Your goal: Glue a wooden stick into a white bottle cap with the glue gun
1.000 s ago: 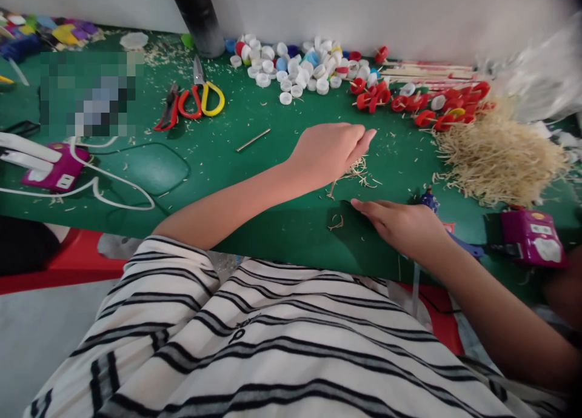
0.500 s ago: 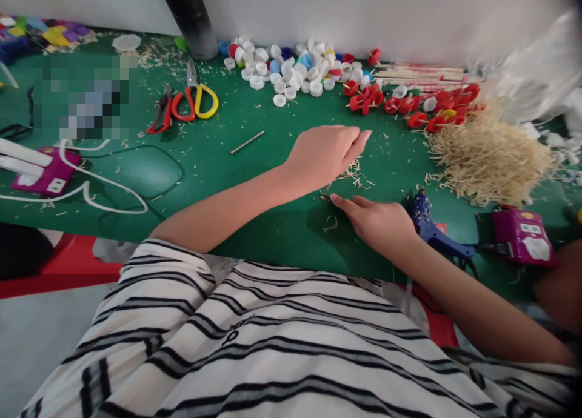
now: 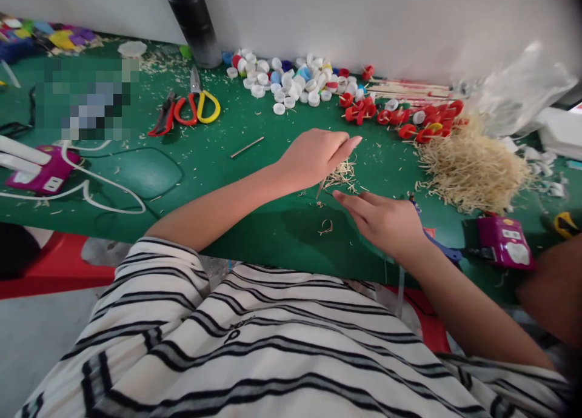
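Observation:
My left hand [image 3: 316, 157] is closed above the green table [image 3: 273, 221], back of the hand upward. Its curled fingers hide whatever they grip. A short, thin stick-like end pokes out below them. Lower and to the right, my right hand [image 3: 388, 221] is also closed, with thumb and forefinger pressed together close to that end. What it pinches is too small to make out. Pale thin strips [image 3: 342, 175] lie loosely between and behind the hands. One curled strip [image 3: 326, 227] rests nearer my body. A blue glue gun [image 3: 443, 245] is partly hidden behind my right wrist.
Bottle caps [image 3: 295, 85] and red caps on sticks [image 3: 400, 115] line the back. Scissors [image 3: 197, 100], red-handled pliers [image 3: 162, 115] and a thin rod [image 3: 247, 147] lie left. At right are a straw heap [image 3: 475, 166] and a purple power socket [image 3: 505, 241]; another socket [image 3: 40, 169] sits left.
The view has shifted slightly. My right hand now covers more of the glue gun, and more loose strips show beside my left hand. Both hands stay closed and close together.

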Tool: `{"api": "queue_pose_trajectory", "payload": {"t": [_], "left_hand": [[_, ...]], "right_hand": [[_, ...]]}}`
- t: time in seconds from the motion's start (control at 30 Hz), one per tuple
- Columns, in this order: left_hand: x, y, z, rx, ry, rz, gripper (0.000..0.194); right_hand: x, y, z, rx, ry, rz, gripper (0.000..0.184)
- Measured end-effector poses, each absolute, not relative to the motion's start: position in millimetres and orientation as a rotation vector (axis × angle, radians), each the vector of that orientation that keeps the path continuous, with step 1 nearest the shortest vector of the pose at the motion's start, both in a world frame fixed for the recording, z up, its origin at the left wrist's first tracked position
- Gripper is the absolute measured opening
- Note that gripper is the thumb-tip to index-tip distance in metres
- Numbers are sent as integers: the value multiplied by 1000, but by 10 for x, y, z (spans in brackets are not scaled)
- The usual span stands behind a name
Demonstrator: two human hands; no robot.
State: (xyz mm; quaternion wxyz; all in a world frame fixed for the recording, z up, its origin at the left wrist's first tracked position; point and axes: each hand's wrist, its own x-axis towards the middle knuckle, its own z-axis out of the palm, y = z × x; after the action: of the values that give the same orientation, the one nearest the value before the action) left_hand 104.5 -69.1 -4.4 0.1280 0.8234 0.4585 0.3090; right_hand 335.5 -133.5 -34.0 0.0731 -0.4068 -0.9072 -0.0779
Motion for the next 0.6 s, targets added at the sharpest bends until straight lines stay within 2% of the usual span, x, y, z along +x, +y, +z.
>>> {"api": "queue_pose_trajectory", "payload": {"t": [0.27, 0.43, 0.6], "left_hand": [[846, -537, -142, 2310, 1427, 1060, 63], [837, -477, -193, 2286, 1460, 1115, 72], [865, -483, -171, 2273, 1476, 1086, 71]], "right_hand": [[2857, -950, -297, -1148, -2810, -267, 45], [2939, -948, -360, -1158, -2708, -254, 44], [3013, -890, -387, -1181, -2646, -250, 42]]}}
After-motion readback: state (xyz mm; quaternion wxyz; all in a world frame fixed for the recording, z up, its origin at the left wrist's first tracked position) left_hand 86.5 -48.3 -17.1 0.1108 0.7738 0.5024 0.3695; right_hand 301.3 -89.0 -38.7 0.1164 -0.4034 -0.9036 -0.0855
